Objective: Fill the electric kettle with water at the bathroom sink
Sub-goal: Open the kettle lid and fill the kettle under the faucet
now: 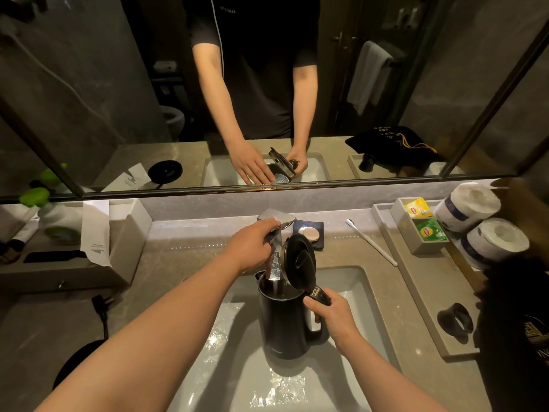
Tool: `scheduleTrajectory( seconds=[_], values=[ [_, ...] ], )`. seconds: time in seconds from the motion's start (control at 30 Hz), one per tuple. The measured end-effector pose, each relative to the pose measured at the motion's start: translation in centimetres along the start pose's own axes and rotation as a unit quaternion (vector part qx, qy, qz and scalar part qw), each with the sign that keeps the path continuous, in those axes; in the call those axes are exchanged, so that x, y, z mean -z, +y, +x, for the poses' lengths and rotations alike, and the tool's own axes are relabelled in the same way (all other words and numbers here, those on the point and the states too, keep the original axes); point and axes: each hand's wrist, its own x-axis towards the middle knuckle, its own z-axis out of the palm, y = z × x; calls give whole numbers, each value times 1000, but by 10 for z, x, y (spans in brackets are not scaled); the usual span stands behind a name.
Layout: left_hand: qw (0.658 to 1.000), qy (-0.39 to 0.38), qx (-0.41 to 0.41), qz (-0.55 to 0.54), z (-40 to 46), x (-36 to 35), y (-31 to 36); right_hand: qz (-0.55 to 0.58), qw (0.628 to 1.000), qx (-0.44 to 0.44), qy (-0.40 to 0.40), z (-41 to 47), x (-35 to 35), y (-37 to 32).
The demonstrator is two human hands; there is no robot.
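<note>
A black electric kettle stands upright inside the white sink basin, its round lid hinged open and tilted up. My right hand grips the kettle's handle at the top. My left hand rests on the chrome faucet, fingers curled over its lever. A thin stream of water falls from the spout into the kettle's open mouth. The basin floor around the kettle is wet.
The kettle's black base and its cord lie on the counter at left. A soap dish and toothbrush sit behind the sink. A tray with tea bags, toilet rolls and a black bag stand right. A mirror is ahead.
</note>
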Motion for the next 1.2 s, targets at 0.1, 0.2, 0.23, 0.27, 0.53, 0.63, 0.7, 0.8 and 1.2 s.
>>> scheduleTrajectory(
  seconds=[0.1,0.2,0.23,0.27,0.53,0.63,0.7,0.8,1.2],
  values=[
    [1000,-4,6,0,0,0,0,-5,1000,1,1,1,0,1],
    [1000,-3,11,2,-1,0,0,-14,1000,-1,3,1,0,4],
    [1000,-3,10,2,-1,0,0,-14,1000,-1,3,2,0,4],
    [1000,-3,8,3,-1,0,0,-14,1000,-1,3,2,1,5],
    [1000,-2,1,2,-1,0,1,-11,1000,1,0,2,1,9],
    [1000,-2,-1,5,-1,0,1,-8,1000,0,-2,2,1,10],
    [1000,-2,1,12,-1,0,0,-7,1000,0,-2,3,0,10],
    [1000,-7,6,15,-2,0,0,-6,1000,-2,-3,3,0,10],
    [1000,-4,8,12,-1,0,0,-14,1000,-8,-3,9,0,18]
  ],
)
